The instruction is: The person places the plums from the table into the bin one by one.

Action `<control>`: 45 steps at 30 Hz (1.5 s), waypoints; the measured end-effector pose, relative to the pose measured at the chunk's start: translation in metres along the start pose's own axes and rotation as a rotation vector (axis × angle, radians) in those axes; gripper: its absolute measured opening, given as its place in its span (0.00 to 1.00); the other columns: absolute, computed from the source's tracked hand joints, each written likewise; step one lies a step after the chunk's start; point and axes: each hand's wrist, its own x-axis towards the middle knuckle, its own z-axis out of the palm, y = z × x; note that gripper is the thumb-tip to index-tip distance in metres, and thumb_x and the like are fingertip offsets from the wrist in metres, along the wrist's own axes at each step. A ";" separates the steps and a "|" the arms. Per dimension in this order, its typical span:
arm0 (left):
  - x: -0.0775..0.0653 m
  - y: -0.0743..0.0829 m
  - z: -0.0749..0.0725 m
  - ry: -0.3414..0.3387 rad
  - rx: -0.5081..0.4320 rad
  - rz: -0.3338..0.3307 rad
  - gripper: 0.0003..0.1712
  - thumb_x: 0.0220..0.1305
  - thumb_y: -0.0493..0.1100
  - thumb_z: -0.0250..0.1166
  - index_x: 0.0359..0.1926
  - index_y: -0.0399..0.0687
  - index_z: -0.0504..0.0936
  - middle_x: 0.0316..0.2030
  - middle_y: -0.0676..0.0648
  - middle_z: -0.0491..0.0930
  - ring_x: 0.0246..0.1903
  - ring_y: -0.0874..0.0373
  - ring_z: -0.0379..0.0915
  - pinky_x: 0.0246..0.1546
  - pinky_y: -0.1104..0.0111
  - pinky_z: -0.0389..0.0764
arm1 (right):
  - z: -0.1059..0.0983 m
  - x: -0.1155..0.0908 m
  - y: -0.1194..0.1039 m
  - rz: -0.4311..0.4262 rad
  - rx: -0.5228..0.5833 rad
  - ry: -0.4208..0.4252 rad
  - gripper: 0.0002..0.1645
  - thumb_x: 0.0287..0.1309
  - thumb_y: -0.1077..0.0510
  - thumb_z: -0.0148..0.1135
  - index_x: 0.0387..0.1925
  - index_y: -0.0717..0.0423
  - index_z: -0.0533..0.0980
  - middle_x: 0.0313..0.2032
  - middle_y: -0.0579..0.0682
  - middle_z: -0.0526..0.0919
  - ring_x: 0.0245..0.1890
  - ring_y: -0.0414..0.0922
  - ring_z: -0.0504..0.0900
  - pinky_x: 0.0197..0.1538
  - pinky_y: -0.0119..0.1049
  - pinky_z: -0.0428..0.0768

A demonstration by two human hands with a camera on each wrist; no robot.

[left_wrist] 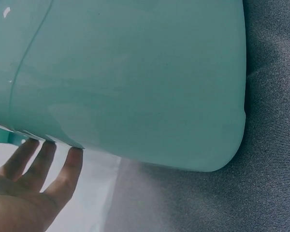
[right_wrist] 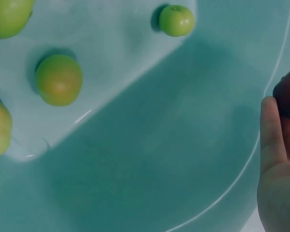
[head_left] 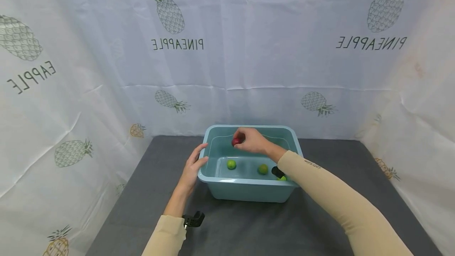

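A light blue-green plastic basin [head_left: 245, 191] stands on the dark cloth. Above its inside my right hand [head_left: 253, 140] pinches a small dark red round fruit [head_left: 236, 141], perhaps a plum, between fingers and thumb. The right wrist view shows the same dark red fruit [right_wrist: 289, 95] at the fingertips. My left hand [head_left: 192, 169] is at the basin's left side, and its fingertips touch the wall in the left wrist view. On the basin floor lie green round fruits: one at the left [head_left: 231, 164], one in the middle [head_left: 263, 169], another at the right [head_left: 282, 178], partly hidden.
Dark grey cloth [head_left: 153, 208] covers the table around the basin. White curtains [head_left: 245, 62] printed with pineapples hang behind and at both sides. In the right wrist view, several green fruits show, one with an orange blush [right_wrist: 59, 80].
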 end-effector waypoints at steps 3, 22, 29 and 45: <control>0.000 -0.001 0.000 -0.004 -0.002 0.000 0.28 0.77 0.44 0.55 0.75 0.56 0.65 0.78 0.45 0.53 0.74 0.44 0.52 0.64 0.42 0.62 | 0.002 0.000 0.001 0.013 -0.014 -0.018 0.15 0.61 0.59 0.69 0.49 0.56 0.79 0.44 0.49 0.83 0.45 0.45 0.80 0.52 0.42 0.79; 0.004 -0.003 0.000 0.004 -0.007 -0.011 0.28 0.77 0.45 0.55 0.74 0.57 0.66 0.78 0.45 0.53 0.74 0.43 0.54 0.64 0.41 0.62 | 0.001 0.001 -0.001 0.030 -0.034 -0.026 0.21 0.64 0.57 0.67 0.55 0.61 0.78 0.52 0.58 0.82 0.51 0.49 0.80 0.55 0.46 0.77; 0.004 -0.002 -0.003 -0.005 -0.002 -0.021 0.28 0.77 0.44 0.55 0.74 0.56 0.65 0.78 0.45 0.53 0.73 0.43 0.54 0.63 0.42 0.63 | -0.013 -0.006 -0.013 0.013 -0.031 0.005 0.14 0.66 0.56 0.64 0.51 0.57 0.79 0.46 0.49 0.82 0.47 0.46 0.80 0.52 0.44 0.78; 0.005 0.002 -0.010 -0.052 -0.022 -0.030 0.30 0.76 0.47 0.58 0.75 0.54 0.64 0.77 0.43 0.56 0.73 0.45 0.56 0.63 0.44 0.65 | -0.055 -0.056 -0.044 -0.014 -0.003 0.098 0.10 0.69 0.55 0.62 0.48 0.54 0.81 0.45 0.48 0.83 0.48 0.46 0.81 0.53 0.45 0.79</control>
